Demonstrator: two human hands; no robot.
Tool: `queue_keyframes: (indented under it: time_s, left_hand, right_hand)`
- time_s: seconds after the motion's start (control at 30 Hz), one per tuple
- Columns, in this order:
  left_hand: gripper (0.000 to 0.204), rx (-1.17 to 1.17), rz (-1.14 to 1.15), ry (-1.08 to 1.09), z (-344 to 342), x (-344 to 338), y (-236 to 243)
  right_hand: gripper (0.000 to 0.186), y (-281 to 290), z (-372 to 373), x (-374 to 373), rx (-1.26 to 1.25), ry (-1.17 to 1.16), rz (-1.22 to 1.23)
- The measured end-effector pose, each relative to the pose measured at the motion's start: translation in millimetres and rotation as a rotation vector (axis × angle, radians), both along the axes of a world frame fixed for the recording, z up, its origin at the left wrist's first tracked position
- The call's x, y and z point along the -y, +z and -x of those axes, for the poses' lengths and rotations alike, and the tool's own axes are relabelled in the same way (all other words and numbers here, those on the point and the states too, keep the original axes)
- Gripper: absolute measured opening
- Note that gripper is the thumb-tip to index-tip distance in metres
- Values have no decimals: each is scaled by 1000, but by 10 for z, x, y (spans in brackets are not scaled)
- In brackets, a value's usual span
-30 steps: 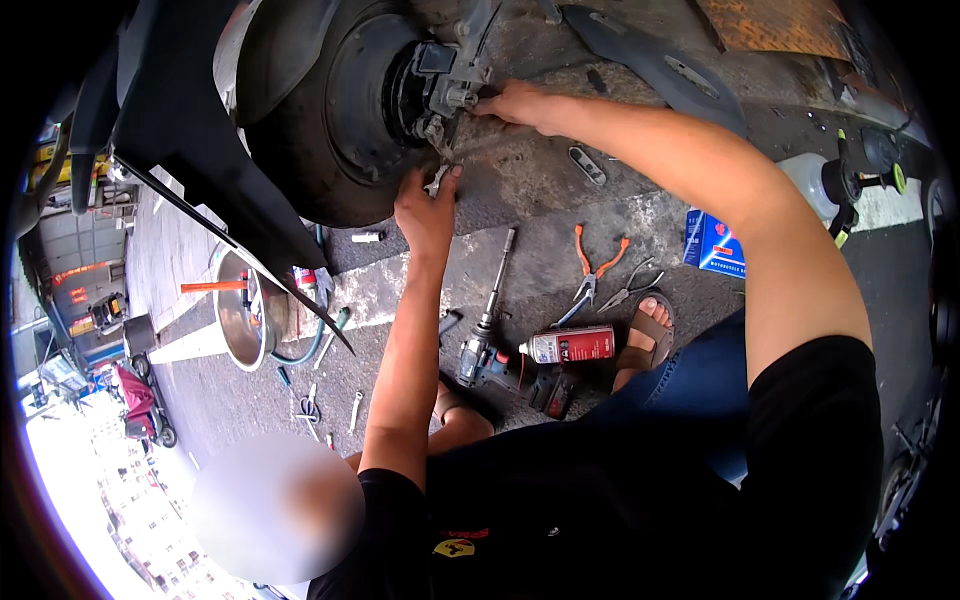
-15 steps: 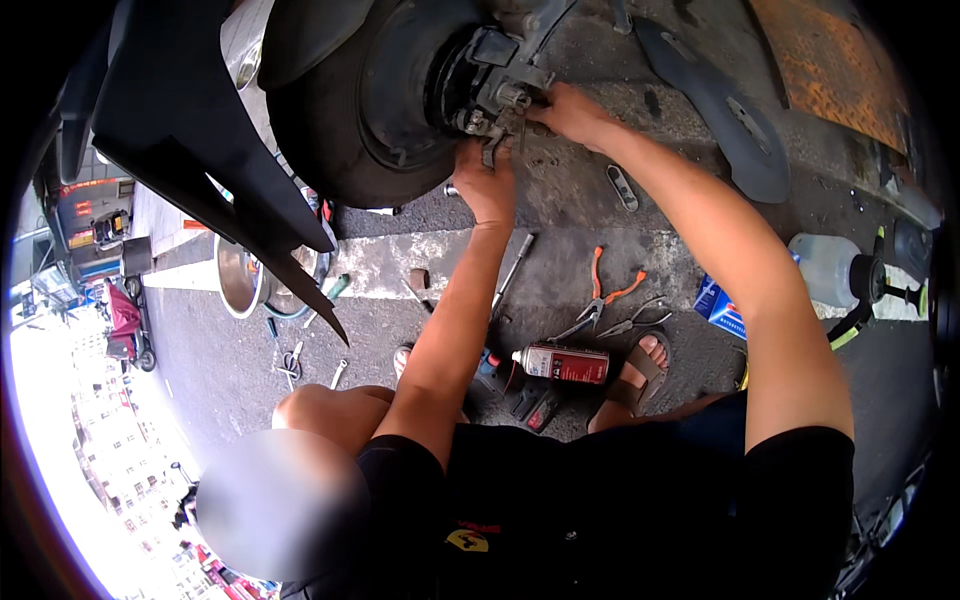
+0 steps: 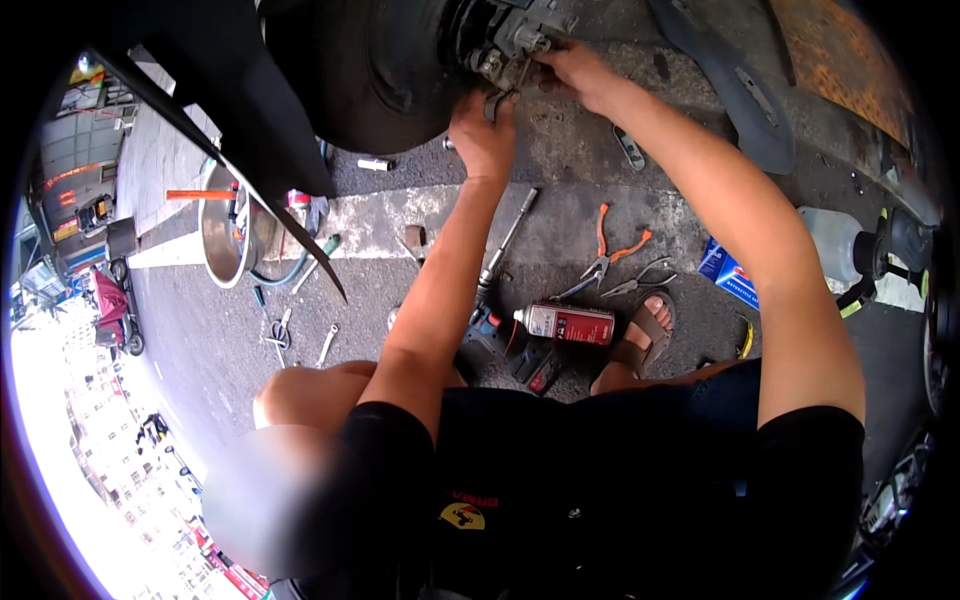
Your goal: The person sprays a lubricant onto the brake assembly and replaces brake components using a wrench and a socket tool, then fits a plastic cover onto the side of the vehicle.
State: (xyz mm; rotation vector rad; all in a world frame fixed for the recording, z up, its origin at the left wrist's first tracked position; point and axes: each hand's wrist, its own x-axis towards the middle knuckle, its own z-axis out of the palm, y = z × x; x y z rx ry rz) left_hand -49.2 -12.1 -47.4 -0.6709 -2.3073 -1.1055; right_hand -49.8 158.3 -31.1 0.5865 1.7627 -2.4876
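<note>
At the top of the head view is a scooter-like wheel with a black tyre (image 3: pixel 350 90). Beside it sits a greasy metal hub assembly (image 3: pixel 495 62), with a splined shaft end (image 3: pixel 530 40) sticking out. My left hand (image 3: pixel 482 140) is closed at the lower side of the assembly, its fingertips on a small curved metal arm (image 3: pixel 496 103). My right hand (image 3: pixel 590 78) reaches in from the right, fingers pinched against the assembly just below the shaft end. What lies between those fingers is too small and partly hidden.
Pliers with orange handles (image 3: pixel 603 262), a red-and-white spray can (image 3: pixel 568 324), a ratchet (image 3: pixel 508 240) and a power tool (image 3: pixel 485 325) lie on the ground near my feet. A metal bowl (image 3: pixel 215 250), black body panel (image 3: pixel 215 110), blue box (image 3: pixel 730 272) and plastic bottle (image 3: pixel 832 243) stand around.
The view has tilted, so the wheel and hub sit higher in the picture and more tools show below. Both hands stay at the hub assembly.
</note>
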Motion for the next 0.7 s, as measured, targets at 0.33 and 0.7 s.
queue_keyframes:
  time_s: [0.33,0.7]
  left_hand:
    - [26,319,61,-114,-37,304,207]
    - [33,286,-104,-50,112,7,-215]
  right_hand:
    - [14,-412,160,-11,-32,-16,-249]
    - [15,-275,288,89,6,-89,-86]
